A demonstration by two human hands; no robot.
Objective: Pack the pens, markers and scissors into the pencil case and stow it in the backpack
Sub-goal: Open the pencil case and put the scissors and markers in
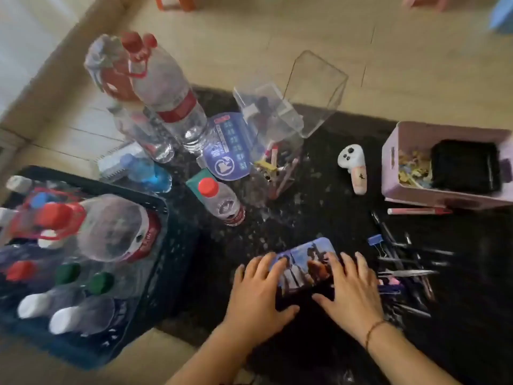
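Dark speckled table (319,215). Left hand (256,287) and right hand (351,290) rest flat, fingers spread, on the pencil case (305,262), gripping nothing. Pry lid evenly with 2 thumbs; pens (408,268) lie just beside.

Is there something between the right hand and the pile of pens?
Nothing visible: the right hand rests on the pencil case, and the pens lie directly beside it on the dark table.

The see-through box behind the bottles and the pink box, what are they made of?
The see-through box looks like hard, glossy clear plastic: the floor shows straight through its flat walls. The pink box seems matte plastic with a slot handle, though cardboard is possible.
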